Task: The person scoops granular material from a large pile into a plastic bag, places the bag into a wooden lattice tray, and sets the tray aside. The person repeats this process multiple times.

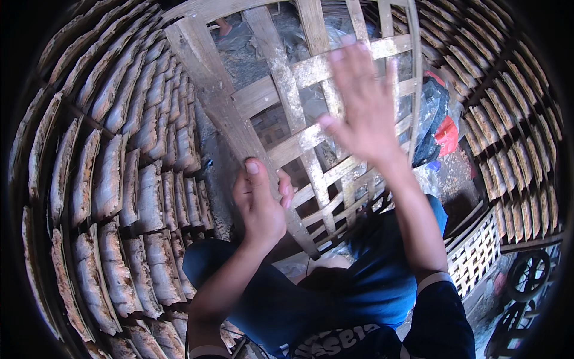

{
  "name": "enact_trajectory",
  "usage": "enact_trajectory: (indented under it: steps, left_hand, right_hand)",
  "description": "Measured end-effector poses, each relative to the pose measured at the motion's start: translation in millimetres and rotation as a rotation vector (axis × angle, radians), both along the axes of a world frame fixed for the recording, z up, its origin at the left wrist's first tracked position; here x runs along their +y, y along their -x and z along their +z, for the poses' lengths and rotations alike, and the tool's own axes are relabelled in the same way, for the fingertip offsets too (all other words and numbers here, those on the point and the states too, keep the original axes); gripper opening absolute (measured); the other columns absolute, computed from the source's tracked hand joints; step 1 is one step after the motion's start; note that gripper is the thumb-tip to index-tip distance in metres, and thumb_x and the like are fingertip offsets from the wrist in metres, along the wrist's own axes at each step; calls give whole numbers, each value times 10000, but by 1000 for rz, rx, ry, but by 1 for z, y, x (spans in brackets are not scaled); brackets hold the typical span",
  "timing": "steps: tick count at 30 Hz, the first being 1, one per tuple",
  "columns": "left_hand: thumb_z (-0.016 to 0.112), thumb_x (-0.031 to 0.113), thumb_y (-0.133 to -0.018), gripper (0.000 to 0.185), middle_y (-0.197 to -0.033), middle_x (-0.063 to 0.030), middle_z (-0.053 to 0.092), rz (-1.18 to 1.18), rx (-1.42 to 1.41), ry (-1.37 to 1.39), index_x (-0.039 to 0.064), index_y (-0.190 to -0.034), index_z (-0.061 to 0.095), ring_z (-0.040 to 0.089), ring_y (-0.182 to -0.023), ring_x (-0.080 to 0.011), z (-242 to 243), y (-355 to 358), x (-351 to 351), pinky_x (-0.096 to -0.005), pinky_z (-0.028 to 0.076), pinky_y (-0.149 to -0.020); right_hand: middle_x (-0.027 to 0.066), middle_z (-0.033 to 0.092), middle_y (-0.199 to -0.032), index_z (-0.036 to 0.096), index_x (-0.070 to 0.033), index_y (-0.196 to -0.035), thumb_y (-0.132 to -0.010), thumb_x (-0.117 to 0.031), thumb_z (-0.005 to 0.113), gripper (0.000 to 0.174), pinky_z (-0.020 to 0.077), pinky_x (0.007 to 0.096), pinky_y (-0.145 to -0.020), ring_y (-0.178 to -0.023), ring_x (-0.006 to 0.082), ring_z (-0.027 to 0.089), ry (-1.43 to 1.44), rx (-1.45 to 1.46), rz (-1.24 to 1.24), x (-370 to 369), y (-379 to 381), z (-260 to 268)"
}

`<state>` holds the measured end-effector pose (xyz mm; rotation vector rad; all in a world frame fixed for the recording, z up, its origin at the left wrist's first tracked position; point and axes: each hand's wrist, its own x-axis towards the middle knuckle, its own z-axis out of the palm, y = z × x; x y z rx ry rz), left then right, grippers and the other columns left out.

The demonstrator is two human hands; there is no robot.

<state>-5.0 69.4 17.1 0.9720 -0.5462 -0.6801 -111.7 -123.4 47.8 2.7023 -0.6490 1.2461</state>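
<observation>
Before me a bamboo lattice rack (309,166) stands tilted, its open grid of woven flat strips dusted with a pale, powdery residue. My left hand (262,202) grips the thick wooden edge bar on its left side, thumb on top and fingers wrapped around. Over the lattice, my right hand (363,103) is spread flat with fingers apart, blurred by motion. It holds nothing; whether its palm touches the strips, I cannot tell. My legs in blue trousers (376,269) are bent below the rack's lower end.
Stacked racks edged with rough, flaky brown sheets rise at left (107,251) and right (506,134). Plastic bags (430,121) lie beyond the lattice. At lower right are a woven bamboo panel (475,251) and a wheel (529,274). A person's foot (225,29) shows at the top.
</observation>
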Motion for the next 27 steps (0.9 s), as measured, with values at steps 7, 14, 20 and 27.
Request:
enact_trajectory:
  steps: [7,14,20,27]
  left_hand:
    - [466,451,-1093,413,-681,-45,523,22,-170,-26,72,-929,469,470,-551,-96,-9,-24,9,-252,395,-509]
    - [492,369,-1098,328,-688,-14,519,-24,-268,-58,62,-985,522,450,-556,-63,-15,2,-7,-218,363,-514]
    - [437,446,-1102,409,-675,-31,510,-89,-189,-54,69,-959,505,448,-535,-86,-3,6,-8,-237,378,-509]
    - [401,519,-1093,464,-656,-55,500,41,-147,-80,83,-954,477,435,-503,-116,-5,-27,-6,-261,383,-503]
  right_hand:
    - [238,23,-1700,128,-52,-1637,-1070,-553,336,785,9,539,-1260,-1574,407,0,-308,-332,-482,-139,138,-47]
    - [164,193,-1695,380,-187,-1584,-974,-769,282,849,11,614,-1235,-1574,393,127,191,-46,225,45,2,2]
    - [86,173,-1715,454,-313,-1549,-948,-804,262,799,-37,652,-1221,-1590,338,73,97,-5,-27,4,8,-7]
    - [248,71,-1697,157,-62,-1637,-1045,-615,367,837,72,605,-1237,-1574,420,49,-338,-340,-543,-138,139,-61]
